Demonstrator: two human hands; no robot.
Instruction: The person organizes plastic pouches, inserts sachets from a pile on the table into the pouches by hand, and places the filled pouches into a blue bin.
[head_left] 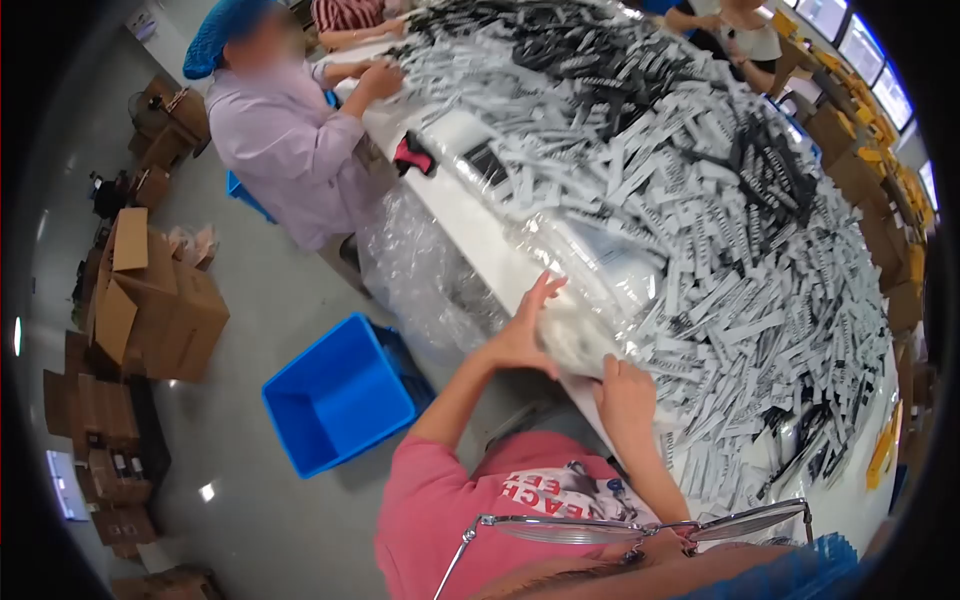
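At the near edge of the white table [478,232], a clear plastic bag with pale contents [577,333] lies between my two hands. My left hand [526,330] is at the bag's left side, fingers spread and thumb apart. My right hand [626,392] is closed at the bag's lower right edge, fingers pinched on the plastic. More clear plastic packaging [610,262] lies just beyond the bag. A large heap of printed grey and black strips [700,270] covers much of the table beyond and to the right.
A blue bin [345,400] stands on the floor at left. Loose clear plastic [425,265] hangs off the table edge. A black and pink object [414,154] lies farther along. A co-worker [290,130] stands at upper left; cardboard boxes [160,300] stand beyond the bin.
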